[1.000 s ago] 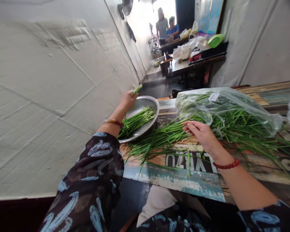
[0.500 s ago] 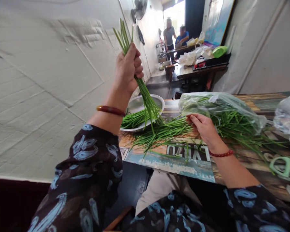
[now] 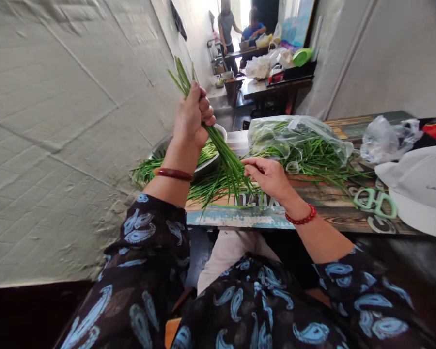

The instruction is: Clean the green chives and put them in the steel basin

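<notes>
We hold 1 bunch of green stalks (image 3: 223,148) up in our left hand (image 3: 194,116), its fingers curled into a fist round the stalks, above the left part of the table (image 3: 228,220). A short length sticks up past the thumb; the greater part runs out below the fist. The long axis slants from upper left to lower right, so the loose tips fan out toward the near edge, just beside our right hand (image 3: 267,177).

That right hand sits lower, thumb and forefinger close together at the right flank of the fan. We cannot tell whether they pinch a strand or only rest against it. From those fingertips the bunch lies to the left and upward; our left fist is nearer the upper stalk ends, our right hand nearer the tips.

Below the bunch, loose stalks (image 3: 202,190) lie toward the near left corner. A metal bowl (image 3: 222,130) with more stalks sits at the left end, partly behind our left forearm. Near the far edge is a clear plastic bag (image 3: 298,130) of greens. By the near right edge lie pale green handles (image 3: 373,196) with 2 loops, beside a white cap (image 3: 417,186).
</notes>
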Demonstrator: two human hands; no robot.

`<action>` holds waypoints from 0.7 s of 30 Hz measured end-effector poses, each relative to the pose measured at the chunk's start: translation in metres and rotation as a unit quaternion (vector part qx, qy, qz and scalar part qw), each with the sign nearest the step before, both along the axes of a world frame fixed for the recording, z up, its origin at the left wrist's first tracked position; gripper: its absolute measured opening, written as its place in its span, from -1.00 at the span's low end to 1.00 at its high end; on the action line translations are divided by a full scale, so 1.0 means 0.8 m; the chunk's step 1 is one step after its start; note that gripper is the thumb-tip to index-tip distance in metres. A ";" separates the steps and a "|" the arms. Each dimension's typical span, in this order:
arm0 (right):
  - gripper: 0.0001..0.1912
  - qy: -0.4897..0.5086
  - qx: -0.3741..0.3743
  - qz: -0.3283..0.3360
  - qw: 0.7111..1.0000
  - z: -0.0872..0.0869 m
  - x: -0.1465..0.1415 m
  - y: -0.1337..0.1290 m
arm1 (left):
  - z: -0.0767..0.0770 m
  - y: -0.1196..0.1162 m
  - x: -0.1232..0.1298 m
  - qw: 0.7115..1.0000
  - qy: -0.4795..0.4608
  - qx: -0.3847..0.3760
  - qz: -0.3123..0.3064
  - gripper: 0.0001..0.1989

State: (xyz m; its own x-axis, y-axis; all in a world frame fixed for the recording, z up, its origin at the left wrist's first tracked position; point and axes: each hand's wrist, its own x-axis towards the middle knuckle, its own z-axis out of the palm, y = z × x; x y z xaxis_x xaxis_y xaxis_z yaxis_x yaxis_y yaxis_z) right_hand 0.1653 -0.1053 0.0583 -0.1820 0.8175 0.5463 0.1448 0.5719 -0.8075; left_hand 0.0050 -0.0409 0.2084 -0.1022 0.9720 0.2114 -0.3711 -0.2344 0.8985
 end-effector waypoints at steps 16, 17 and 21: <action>-0.73 -0.235 0.068 -0.167 0.955 -0.056 0.042 0.004 | -0.048 -0.003 -0.041 0.995 0.043 -0.034 0.086 -0.49; -0.73 -0.217 0.056 -0.175 0.959 -0.058 0.046 -0.001 | -0.050 -0.003 -0.043 0.994 0.044 -0.033 0.090 -0.48; -0.71 -0.087 -0.055 -0.136 0.985 -0.052 0.044 -0.028 | -0.061 0.002 -0.054 0.994 0.043 -0.026 0.096 -0.51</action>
